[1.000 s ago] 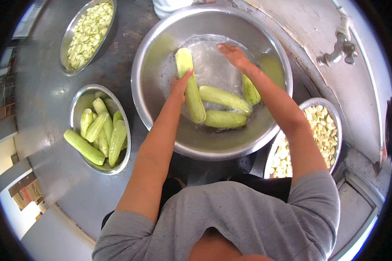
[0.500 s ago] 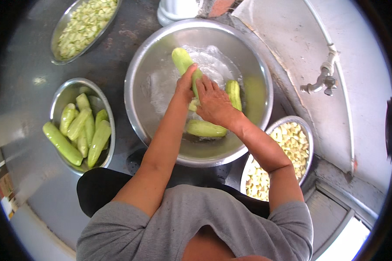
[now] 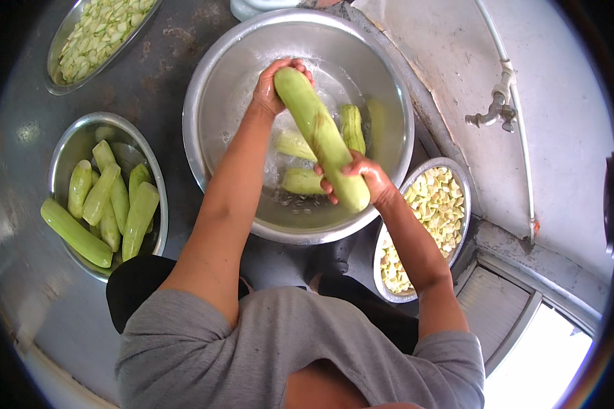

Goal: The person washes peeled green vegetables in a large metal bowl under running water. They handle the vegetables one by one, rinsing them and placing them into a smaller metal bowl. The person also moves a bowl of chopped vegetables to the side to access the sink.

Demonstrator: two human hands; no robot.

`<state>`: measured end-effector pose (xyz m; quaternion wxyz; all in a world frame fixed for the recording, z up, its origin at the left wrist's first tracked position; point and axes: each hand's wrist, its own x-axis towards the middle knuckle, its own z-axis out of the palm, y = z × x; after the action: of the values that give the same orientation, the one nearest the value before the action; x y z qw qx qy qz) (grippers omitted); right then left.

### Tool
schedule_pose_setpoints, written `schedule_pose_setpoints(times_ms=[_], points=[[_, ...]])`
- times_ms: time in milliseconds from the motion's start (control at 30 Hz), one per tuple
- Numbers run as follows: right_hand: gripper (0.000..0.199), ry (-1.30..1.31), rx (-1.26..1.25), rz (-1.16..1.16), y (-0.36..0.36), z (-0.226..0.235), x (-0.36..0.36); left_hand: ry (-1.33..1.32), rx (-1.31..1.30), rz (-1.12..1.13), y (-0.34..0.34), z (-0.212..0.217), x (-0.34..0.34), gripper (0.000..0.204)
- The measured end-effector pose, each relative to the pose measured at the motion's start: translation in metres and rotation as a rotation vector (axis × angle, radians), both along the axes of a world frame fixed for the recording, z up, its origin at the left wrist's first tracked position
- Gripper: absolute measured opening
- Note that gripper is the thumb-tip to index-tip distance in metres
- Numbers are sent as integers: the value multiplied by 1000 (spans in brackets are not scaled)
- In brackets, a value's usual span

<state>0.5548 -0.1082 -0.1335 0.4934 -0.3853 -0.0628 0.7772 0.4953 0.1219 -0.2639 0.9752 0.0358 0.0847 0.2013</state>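
A long pale green peeled cucumber [image 3: 318,133] is lifted above a large steel basin [image 3: 218,75] that holds water. My left hand [image 3: 269,88] grips its far end and my right hand [image 3: 361,178] grips its near end. Three more cucumbers [image 3: 351,126] lie in the water beneath it, partly hidden by the held one.
A steel bowl [image 3: 65,146] at the left holds several whole peeled cucumbers. A tray [image 3: 54,75] of sliced pieces sits at the top left. A bowl [image 3: 457,180] of yellowish cut bits lies at the right. A tap [image 3: 491,112] sticks out of the wall at right.
Both hands were down in the basin among the cucumbers. Now they have lifted one long cucumber out of the water, one hand at each end.
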Motion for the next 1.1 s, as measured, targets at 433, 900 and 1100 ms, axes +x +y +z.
schedule_pose_setpoints(times_ms=[433, 900, 1100], points=[[60, -1311, 12, 484, 65, -55, 15, 1086, 762, 370, -58, -35, -1, 59], [33, -303, -279, -721, 138, -236, 96, 886, 29, 136, -58, -18, -68, 57], [26, -556, -2, 30, 118, -105, 54, 853, 23, 95, -58, -42, -69, 57]])
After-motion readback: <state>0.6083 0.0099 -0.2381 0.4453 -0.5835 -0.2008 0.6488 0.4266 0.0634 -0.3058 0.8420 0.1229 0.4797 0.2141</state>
